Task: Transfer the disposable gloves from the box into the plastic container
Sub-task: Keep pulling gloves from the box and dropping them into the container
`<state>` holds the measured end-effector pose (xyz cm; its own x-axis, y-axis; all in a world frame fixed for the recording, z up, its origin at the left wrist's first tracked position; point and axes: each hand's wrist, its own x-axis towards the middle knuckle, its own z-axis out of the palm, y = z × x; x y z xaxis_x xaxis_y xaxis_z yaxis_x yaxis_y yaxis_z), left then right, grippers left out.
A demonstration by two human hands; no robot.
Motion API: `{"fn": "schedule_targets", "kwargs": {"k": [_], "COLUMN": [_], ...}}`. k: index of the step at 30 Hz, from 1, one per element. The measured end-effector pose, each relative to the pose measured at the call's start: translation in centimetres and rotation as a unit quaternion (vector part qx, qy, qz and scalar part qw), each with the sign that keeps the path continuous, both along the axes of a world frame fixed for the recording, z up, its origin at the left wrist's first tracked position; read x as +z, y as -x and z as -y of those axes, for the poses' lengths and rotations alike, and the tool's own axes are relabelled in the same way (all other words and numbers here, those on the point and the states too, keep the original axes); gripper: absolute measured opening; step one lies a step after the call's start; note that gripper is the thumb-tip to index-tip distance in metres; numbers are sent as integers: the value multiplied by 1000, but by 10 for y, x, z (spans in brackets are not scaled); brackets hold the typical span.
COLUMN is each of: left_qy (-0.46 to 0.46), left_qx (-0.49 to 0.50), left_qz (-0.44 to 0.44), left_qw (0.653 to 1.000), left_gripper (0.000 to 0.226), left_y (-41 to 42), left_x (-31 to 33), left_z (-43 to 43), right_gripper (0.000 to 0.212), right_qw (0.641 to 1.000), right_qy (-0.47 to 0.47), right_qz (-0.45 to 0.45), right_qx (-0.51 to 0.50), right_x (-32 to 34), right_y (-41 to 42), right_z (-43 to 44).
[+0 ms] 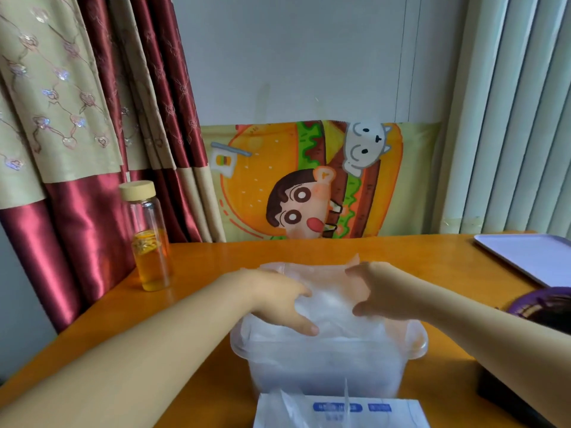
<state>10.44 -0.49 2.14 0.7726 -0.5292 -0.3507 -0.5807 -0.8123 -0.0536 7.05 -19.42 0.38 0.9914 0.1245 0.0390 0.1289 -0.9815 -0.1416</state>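
A translucent plastic container (pixel 327 366) stands on the orange table near the front edge. A crumpled stack of clear disposable gloves (pixel 330 304) sits in and above its open top. My left hand (pixel 278 301) grips the stack's left side, thumb near, fingers far. My right hand (pixel 386 291) grips the right side the same way. Just in front of the container, at the frame's bottom edge, lies the white glove box (pixel 386 412) with blue labels. A loose clear glove (pixel 290 406) sticks up out of it.
A glass bottle (pixel 151 242) of orange liquid with a pale lid stands at the table's left. A white tray (pixel 531 257) lies at the far right, with a purple object (pixel 543 304) and a dark flat object (pixel 506 393) nearer. Curtains and a cartoon poster back the table.
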Motion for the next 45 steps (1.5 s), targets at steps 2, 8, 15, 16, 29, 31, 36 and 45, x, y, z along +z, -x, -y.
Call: {"fn": "schedule_targets", "kwargs": {"k": [2, 8, 15, 16, 29, 31, 36, 45], "left_qy": [-12, -63, -111, -116, -1, 57, 343, 323], "left_qx": [-8, 21, 32, 30, 24, 27, 31, 5], "left_qz": [-8, -83, -85, -91, -74, -58, 0, 0], "left_qw": [1000, 994, 990, 989, 997, 996, 939, 946], "left_gripper": [82, 71, 62, 59, 62, 58, 32, 56], "left_y": [-1, -8, -13, -15, 2, 11, 59, 131], "left_x": [-5, -25, -46, -51, -6, 10, 11, -79], "left_z": [5, 17, 23, 22, 4, -5, -28, -25], "right_gripper": [69, 57, 42, 40, 43, 33, 9, 36], "right_qw": [997, 966, 934, 930, 970, 984, 980, 991], "right_qy": [74, 252, 351, 360, 226, 100, -85, -125], "right_qz": [-9, -62, -72, -73, 65, 117, 110, -32], "right_qx": [8, 19, 11, 12, 62, 90, 142, 19], "right_x": [-7, -16, -32, -35, -3, 12, 8, -71], "right_y": [0, -1, -12, -14, 7, 24, 93, 131], "right_z": [-2, -7, -12, -11, -3, -1, -6, -21]}}
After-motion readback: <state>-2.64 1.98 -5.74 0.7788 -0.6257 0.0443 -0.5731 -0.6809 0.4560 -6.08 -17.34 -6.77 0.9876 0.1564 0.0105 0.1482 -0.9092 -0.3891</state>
